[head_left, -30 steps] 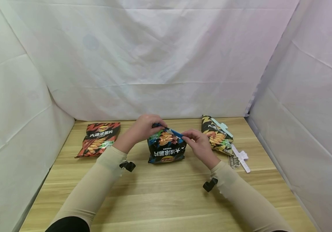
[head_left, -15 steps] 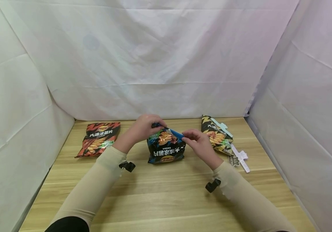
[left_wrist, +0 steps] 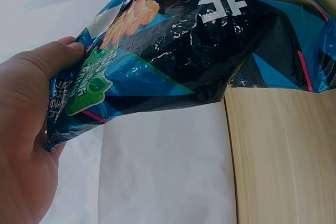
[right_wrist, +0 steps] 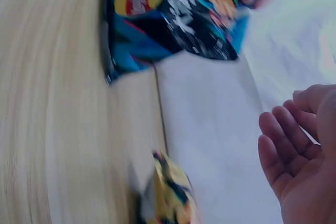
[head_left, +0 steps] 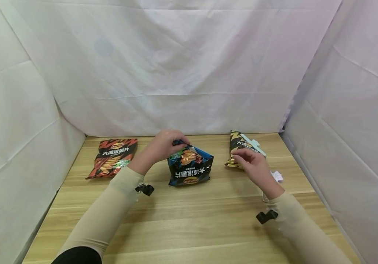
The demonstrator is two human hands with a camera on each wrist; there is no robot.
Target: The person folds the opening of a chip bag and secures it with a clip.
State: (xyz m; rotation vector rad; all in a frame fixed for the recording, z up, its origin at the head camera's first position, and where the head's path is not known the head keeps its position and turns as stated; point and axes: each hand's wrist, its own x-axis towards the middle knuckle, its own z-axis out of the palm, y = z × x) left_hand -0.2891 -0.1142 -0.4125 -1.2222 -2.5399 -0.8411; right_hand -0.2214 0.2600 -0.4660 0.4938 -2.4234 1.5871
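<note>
A blue-and-black chip bag (head_left: 190, 168) stands tilted at the middle of the table. My left hand (head_left: 169, 145) pinches its upper left corner between thumb and fingers, also plain in the left wrist view, where the thumb lies on the bag (left_wrist: 157, 61). The bag's upper right edge hangs loose. My right hand (head_left: 256, 168) is in the air to the right, loosely curled with nothing in it, over a yellow-and-black chip bag (head_left: 236, 141) that it partly hides. A pale mint clip (head_left: 254, 143) lies across that bag's right side.
A red chip bag (head_left: 114, 157) lies at the back left of the wooden table (head_left: 182, 227). A white clip (head_left: 277, 176) shows partly behind my right hand, with a small grey patterned piece (head_left: 265, 197) by the wrist. White cloth walls (head_left: 189, 73) enclose the table.
My right hand has let go of the blue bag's right corner and moved right, over the yellow bag. The blue bag's freed edge has spread. My left hand keeps its grip.
</note>
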